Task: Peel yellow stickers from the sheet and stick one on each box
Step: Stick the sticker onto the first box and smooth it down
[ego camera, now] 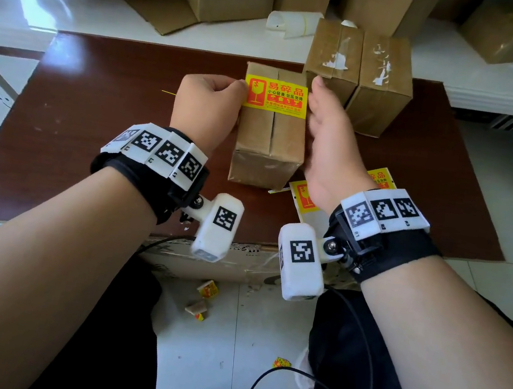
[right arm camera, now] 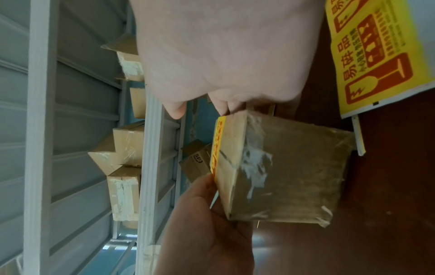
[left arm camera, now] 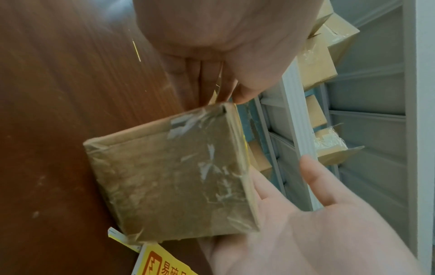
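1. Dark brown wooden table (ego camera: 92,121), scuffed top.
2. Taped cardboard box (ego camera: 267,149) at centre.
3. Two taped boxes (ego camera: 357,82) side by side, far right.
4. Yellow sticker sheet (ego camera: 306,199), near right, partly hidden.

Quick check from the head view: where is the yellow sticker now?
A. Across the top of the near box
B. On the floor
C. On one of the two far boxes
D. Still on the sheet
A: the yellow sticker lies across the top of the near box, with the left hand at its left edge and the right hand beside its right edge.
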